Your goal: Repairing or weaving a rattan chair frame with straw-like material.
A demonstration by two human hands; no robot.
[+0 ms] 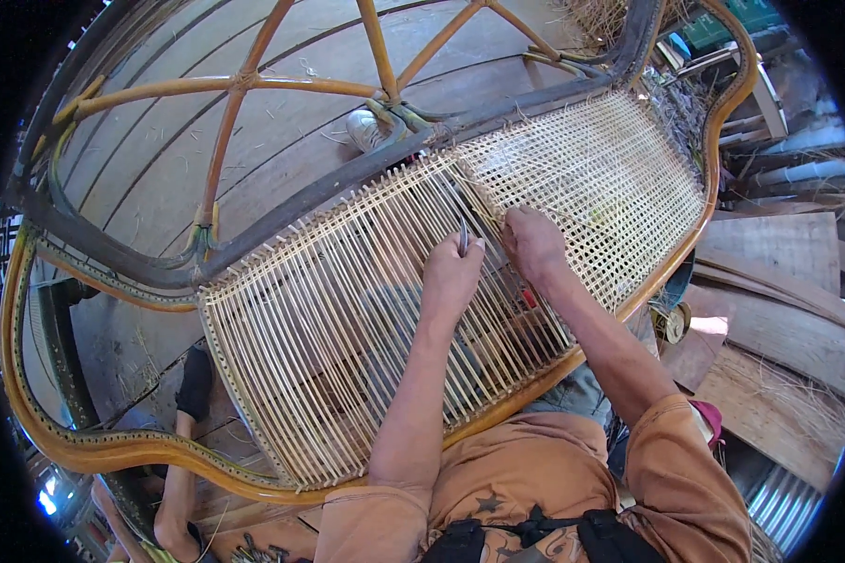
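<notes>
While the left hand [451,272] pinches a thin metal tool [463,237], the right hand [533,242] presses closed on the cane strands [366,300], steadying the weave.

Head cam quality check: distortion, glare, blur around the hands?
Head view: strong fisheye, black corners, the curved orange rattan chair frame bowing at the rim; hard sunlight washes out the pale woven cane seat panel; left hand and right hand sharp, no motion blur.
</notes>
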